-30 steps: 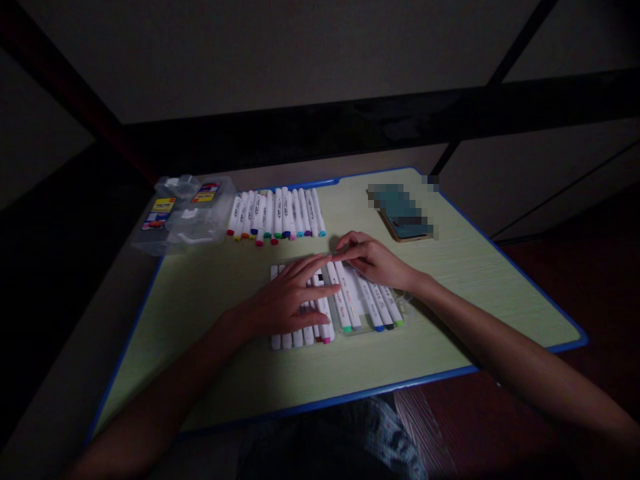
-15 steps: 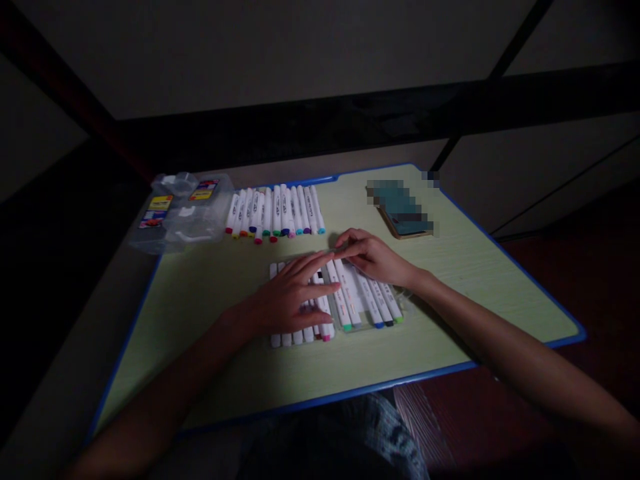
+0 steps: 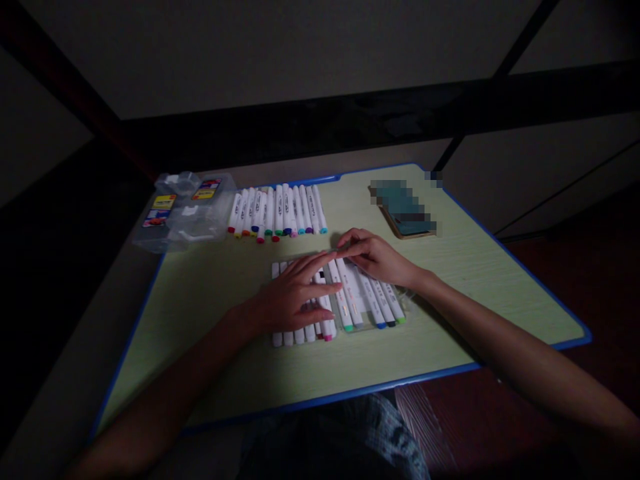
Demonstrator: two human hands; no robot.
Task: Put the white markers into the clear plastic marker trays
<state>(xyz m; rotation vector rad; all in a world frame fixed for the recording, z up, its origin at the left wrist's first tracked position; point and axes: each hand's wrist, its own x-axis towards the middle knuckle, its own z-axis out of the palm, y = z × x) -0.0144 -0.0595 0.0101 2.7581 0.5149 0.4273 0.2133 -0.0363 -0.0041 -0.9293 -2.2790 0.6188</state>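
Where my two hands come together, a clear case (image 3: 369, 321) of white markers lies open near the middle of the surface (image 3: 225, 380), one half to the left and one to the right. In the right half are a green-ended marker (image 3: 341, 300) and a grey-ended one (image 3: 353, 300) side by side, then a gap, then three more markers (image 3: 381, 300) with blue, black and light green ends. The left half holds a row of markers mostly under my left hand (image 3: 295, 297); a pink-ended one (image 3: 326, 323) lies along its inner side. That hand is palm down with the fingers spread, and I see nothing gripped in it. My right hand (image 3: 375, 257) is curled over the far edge of the right half, its fingers bent and close together — I cannot tell whether they have hold of anything. The fingertips of both hands meet, or nearly so, at the far edge.

Beyond, a second batch of markers (image 3: 279, 210) lies in a row, coloured ends towards me. Just left of it sits an open clear box (image 3: 200, 223) with bright labels. Far right — partly blurred out — is a flat teal thing (image 3: 400, 208) with a brown edge.
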